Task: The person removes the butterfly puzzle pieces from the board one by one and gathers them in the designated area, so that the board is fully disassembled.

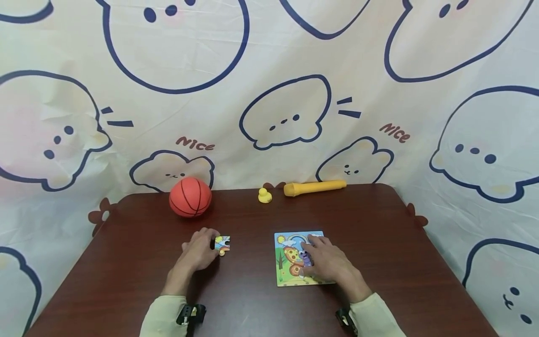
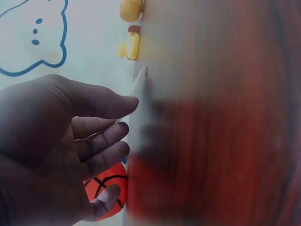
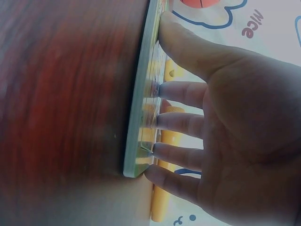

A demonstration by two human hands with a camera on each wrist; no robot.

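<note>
My left hand pinches a colourful jigsaw puzzle piece between thumb and fingers, left of the middle of the table. In the left wrist view the puzzle piece shows nearly edge-on, tilted past the thumb tip. To the right lies a square picture puzzle board with a sun, rainbow and butterfly. My right hand rests over its right side and covers part of the picture. The right wrist view shows those fingers spread, their tips touching the top of the puzzle board.
A red toy basketball sits at the back left of the brown table. Along the back edge are a small yellow rubber duck and a yellow microphone-shaped stick. A patterned white cloth hangs behind.
</note>
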